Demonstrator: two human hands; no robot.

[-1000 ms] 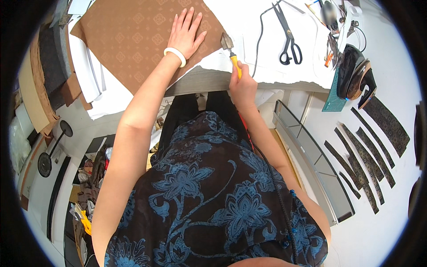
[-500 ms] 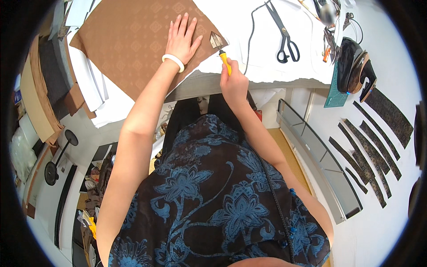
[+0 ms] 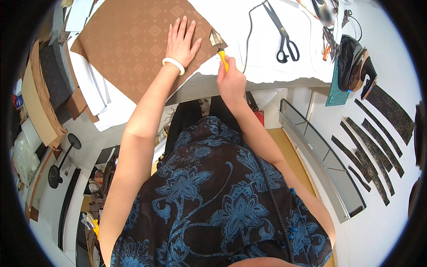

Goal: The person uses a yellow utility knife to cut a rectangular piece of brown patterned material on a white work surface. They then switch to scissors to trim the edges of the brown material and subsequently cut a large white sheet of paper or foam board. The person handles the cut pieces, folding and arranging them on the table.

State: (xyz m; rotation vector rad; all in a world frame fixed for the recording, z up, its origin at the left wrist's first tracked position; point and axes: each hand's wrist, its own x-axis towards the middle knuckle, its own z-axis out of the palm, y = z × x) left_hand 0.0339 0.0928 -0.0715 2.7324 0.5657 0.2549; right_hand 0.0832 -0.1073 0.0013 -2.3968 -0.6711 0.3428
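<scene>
Brown patterned fabric lies on the white-covered table, one corner pointing to the right. My left hand, with a white bangle at the wrist, rests flat on it, fingers spread. Close to that right corner is a small iron with a pointed metal head and a yellow handle. My right hand is wrapped round this handle near the table's front edge. The iron's head is over the fabric's edge; whether it presses down cannot be told. A black cord runs from beside my right hand toward the far side.
Black-handled scissors lie right of the cord. Farther right stand a dark household iron and a green cutting mat. Several dark patterned strips lie on the white surface at right. Rolls and folded cloth fill the left side.
My right hand and the small iron have shifted slightly left along the fabric's edge. My left hand stays flat in nearly the same place.
</scene>
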